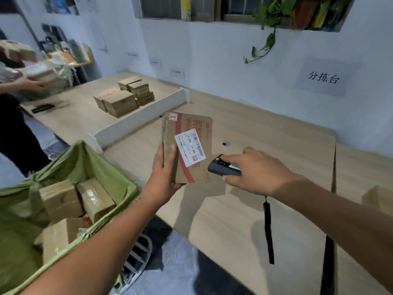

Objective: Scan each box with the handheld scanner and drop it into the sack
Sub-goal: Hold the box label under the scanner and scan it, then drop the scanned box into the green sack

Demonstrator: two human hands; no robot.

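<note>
My left hand grips a flat cardboard box by its lower left edge and holds it upright above the table, its white barcode label facing me. My right hand holds a small black handheld scanner just right of the box, its front end close to the label's lower corner. A black wrist strap hangs below that hand. The green sack stands open at the lower left with several taped cardboard boxes inside.
The wooden table runs right and back to the white wall. A white divider fences off a section with several stacked boxes. At far left another person's hand holds parcels. Another box shows at the right edge.
</note>
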